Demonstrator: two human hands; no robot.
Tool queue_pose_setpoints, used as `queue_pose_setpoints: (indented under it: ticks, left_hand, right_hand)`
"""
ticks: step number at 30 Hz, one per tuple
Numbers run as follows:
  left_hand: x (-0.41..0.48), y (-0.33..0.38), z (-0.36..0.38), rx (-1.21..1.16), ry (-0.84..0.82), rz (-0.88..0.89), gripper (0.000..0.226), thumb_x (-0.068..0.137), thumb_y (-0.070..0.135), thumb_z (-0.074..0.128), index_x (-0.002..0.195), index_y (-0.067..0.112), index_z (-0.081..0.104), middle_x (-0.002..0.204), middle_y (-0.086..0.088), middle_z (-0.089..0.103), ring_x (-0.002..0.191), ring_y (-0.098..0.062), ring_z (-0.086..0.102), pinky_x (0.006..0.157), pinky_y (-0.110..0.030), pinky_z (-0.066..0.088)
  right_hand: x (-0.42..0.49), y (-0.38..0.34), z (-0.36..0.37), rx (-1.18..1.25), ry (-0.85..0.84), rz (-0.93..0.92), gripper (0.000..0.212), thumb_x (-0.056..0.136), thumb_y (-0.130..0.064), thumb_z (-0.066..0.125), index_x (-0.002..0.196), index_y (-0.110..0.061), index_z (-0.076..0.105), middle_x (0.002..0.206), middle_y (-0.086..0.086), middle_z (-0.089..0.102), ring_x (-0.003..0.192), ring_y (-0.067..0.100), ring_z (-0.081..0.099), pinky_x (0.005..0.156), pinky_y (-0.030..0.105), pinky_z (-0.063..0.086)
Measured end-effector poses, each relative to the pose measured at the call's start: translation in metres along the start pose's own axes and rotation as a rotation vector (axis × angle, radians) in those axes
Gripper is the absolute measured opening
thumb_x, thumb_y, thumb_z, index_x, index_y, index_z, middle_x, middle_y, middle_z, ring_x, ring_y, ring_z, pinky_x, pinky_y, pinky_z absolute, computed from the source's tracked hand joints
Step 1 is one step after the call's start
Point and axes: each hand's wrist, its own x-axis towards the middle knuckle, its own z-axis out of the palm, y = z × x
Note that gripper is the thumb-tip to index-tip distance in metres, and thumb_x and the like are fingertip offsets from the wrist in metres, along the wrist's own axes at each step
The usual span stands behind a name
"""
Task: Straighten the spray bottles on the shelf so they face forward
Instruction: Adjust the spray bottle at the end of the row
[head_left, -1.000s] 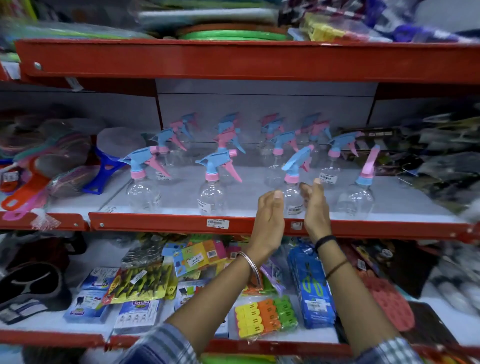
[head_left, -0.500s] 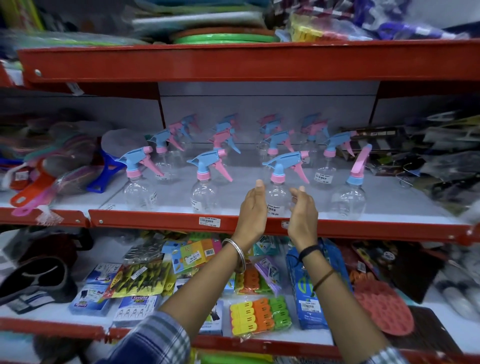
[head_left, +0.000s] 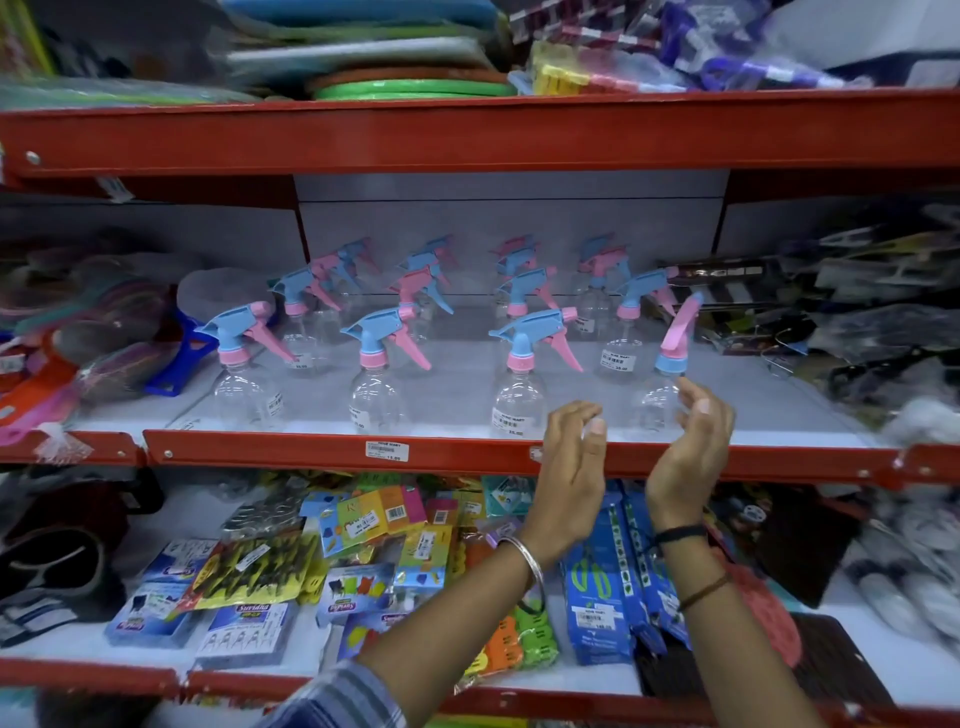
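Several clear spray bottles with blue and pink heads stand in rows on the white middle shelf (head_left: 457, 364). Three front-row bottles, at the left (head_left: 244, 384), the middle (head_left: 374, 389) and the right of middle (head_left: 519, 395), show their heads side-on. The rightmost front bottle (head_left: 662, 384) has a pink head turned end-on. My left hand (head_left: 571, 462) is open just left of this bottle, fingers curled, touching nothing. My right hand (head_left: 685, 447) is open on its right side, fingertips near the bottle's shoulder, apart from it.
A red shelf lip (head_left: 311, 452) with a price tag (head_left: 387, 451) runs below the bottles. Packaged goods (head_left: 363, 545) fill the lower shelf. Dark packets (head_left: 857, 322) crowd the right end, colourful items (head_left: 78, 332) the left. A red upper shelf (head_left: 467, 130) hangs overhead.
Both hands have let go of the right-of-middle front bottle and shifted right to either side of the rightmost pink-headed bottle. That released bottle's head now sits side-on.
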Motion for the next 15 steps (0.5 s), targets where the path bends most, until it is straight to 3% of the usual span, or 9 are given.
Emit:
queue_pose_setpoints:
  ticks: [3, 8, 11, 15]
  left_hand:
    - [0.010, 0.008, 0.022, -0.039, -0.073, -0.064, 0.037, 0.098, 0.032, 0.026, 0.125, 0.016, 0.047, 0.129, 0.001, 0.044, 0.122, -0.004, 0.038, 0.109, -0.019, 0.025]
    - [0.017, 0.018, 0.048, -0.036, -0.101, -0.057, 0.039, 0.099, 0.031, 0.025, 0.118, 0.007, 0.048, 0.121, 0.005, 0.037, 0.121, -0.007, 0.035, 0.110, -0.023, 0.023]
    - [0.018, 0.021, 0.058, -0.061, -0.099, -0.086, 0.038, 0.098, 0.035, 0.025, 0.122, 0.014, 0.045, 0.130, 0.000, 0.033, 0.123, -0.009, 0.036, 0.111, -0.024, 0.024]
    - [0.023, 0.025, 0.056, -0.083, -0.097, -0.112, 0.018, 0.098, 0.037, 0.023, 0.102, 0.032, 0.039, 0.132, -0.004, 0.036, 0.118, -0.010, 0.039, 0.110, -0.027, 0.026]
  right_hand:
    - [0.031, 0.009, -0.011, -0.025, -0.020, 0.115, 0.047, 0.091, -0.041, 0.025, 0.117, -0.016, 0.056, 0.119, 0.002, 0.052, 0.112, 0.011, 0.049, 0.093, 0.016, 0.036]
    - [0.054, 0.020, -0.016, -0.088, -0.241, 0.310, 0.061, 0.085, -0.060, 0.022, 0.116, -0.023, 0.059, 0.130, 0.004, 0.056, 0.121, 0.017, 0.050, 0.102, 0.031, 0.035]
    - [0.055, 0.021, -0.020, -0.117, -0.289, 0.334, 0.060, 0.085, -0.064, 0.020, 0.105, -0.026, 0.063, 0.128, 0.010, 0.060, 0.114, 0.019, 0.053, 0.099, 0.033, 0.037]
    - [0.052, 0.018, -0.025, -0.173, -0.203, 0.302, 0.074, 0.081, -0.066, 0.018, 0.109, -0.014, 0.063, 0.122, 0.011, 0.063, 0.112, 0.024, 0.056, 0.103, 0.045, 0.042]
